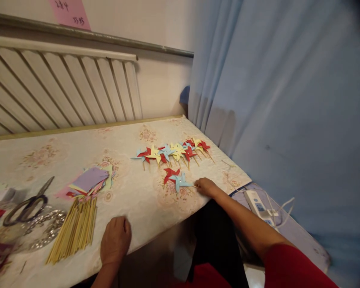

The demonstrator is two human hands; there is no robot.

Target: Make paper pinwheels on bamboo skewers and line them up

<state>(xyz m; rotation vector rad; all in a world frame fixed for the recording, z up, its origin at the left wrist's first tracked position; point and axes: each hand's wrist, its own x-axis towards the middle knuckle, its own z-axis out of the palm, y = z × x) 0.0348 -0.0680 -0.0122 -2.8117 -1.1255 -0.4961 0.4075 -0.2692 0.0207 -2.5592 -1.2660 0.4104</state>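
Note:
My right hand [206, 187] is closed around the stick end of a light blue paper pinwheel [181, 182], low over the tabletop. A red pinwheel [169, 175] lies partly behind the blue one. Beyond them, several finished-looking pinwheels [177, 151] in red, yellow and blue lie in an overlapping row, sticks toward me. My left hand [116, 236] rests at the table's near edge with its fingers curled; I cannot make out whether anything is in it. Just left of it lies a bundle of thin wooden sticks [75, 230], with a stack of coloured paper pieces [89, 181] behind.
Scissors [30, 206] and a clear bag of small shiny metal pieces [46, 230] lie at left on the flowered tablecloth [132, 180]. A radiator [63, 86] lines the back wall. At right are a blue curtain [276, 100] and a power strip [258, 205] with white cables.

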